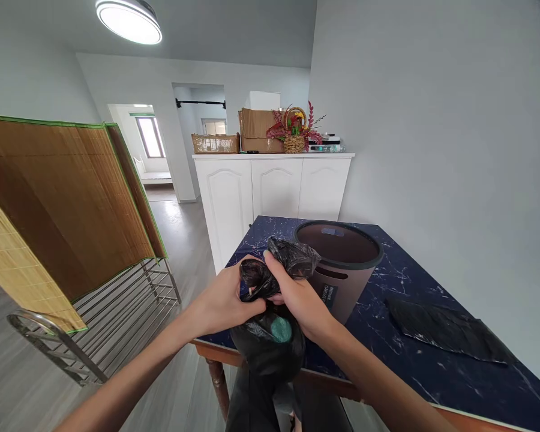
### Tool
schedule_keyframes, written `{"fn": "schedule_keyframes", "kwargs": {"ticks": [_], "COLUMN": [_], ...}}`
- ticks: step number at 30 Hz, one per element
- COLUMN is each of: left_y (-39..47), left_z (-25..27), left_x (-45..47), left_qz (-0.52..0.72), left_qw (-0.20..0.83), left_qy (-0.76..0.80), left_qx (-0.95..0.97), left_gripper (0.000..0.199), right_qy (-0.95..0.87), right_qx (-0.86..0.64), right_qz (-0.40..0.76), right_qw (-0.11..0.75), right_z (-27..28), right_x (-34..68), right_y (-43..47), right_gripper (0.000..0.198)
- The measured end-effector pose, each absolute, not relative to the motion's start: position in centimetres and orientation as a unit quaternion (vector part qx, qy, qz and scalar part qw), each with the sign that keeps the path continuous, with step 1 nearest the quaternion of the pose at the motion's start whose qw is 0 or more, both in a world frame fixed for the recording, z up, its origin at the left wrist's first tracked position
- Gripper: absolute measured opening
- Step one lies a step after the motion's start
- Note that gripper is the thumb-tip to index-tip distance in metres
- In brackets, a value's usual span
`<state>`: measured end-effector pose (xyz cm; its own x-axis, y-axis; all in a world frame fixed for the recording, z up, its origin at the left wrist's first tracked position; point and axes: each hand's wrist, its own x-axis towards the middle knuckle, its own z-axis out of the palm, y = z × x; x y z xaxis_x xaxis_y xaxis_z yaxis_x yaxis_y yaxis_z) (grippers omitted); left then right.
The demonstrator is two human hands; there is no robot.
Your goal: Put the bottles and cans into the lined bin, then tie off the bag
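Observation:
A filled black garbage bag hangs in front of the table's near edge, with something greenish showing through its side. My left hand grips the gathered neck of the bag from the left. From the right, my right hand pinches the bunched plastic, its thumb lying over the top. Crumpled folds of the bag's mouth stick up above both hands. Just behind my right hand stands a brown trash can with a dark rim and a slot handle. A flat, folded black bag lies on the right part of the table.
The table has a dark blue marbled top. At left stands a metal rack with a bamboo mat draped over it. Behind the table, a white cabinet carries cardboard boxes and a flower basket.

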<state>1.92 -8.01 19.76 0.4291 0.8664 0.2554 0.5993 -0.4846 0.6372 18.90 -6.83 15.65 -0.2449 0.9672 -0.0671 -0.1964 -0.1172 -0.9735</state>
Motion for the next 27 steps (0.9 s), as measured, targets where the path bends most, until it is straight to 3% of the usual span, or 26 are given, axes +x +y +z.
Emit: {"fn": "schedule_keyframes", "kwargs": {"ticks": [5,9,12,16,20,27], "left_y": [-7.8,-7.5,-7.4,-7.3,-7.3,-8.3], "left_z": [19.7,19.4,19.2,19.1,19.1,18.8], "left_x": [1.8,1.4,1.4,1.5,1.6,2.1], "left_qz": [0.298,0.271,0.275,0.288,0.291,0.313], "left_qw": [0.239,0.342,0.407,0.393,0.352,0.229], "left_qy": [0.446,0.376,0.356,0.37,0.384,0.408], "left_qx": [0.809,0.817,0.795,0.791,0.803,0.827], "left_gripper": [0.007,0.019,0.023,0.022,0.024,0.019], "right_qy": [-0.518,-0.655,-0.741,-0.799,-0.832,-0.823], "right_qx": [-0.388,-0.32,-0.296,-0.304,-0.288,-0.268], "right_qz": [0.617,0.565,0.488,0.401,0.302,0.025], "right_qw": [0.447,0.387,0.354,0.328,0.365,0.5], "right_z": [16.3,16.9,17.7,18.7,18.1,14.1], "right_x": [19.8,21.8,23.5,25.0,25.2,24.6], "right_y": [-7.2,-6.8,-7.0,-7.8,-7.9,-6.7], "right_gripper": [0.057,0.057,0.044,0.029,0.024,0.025]}}
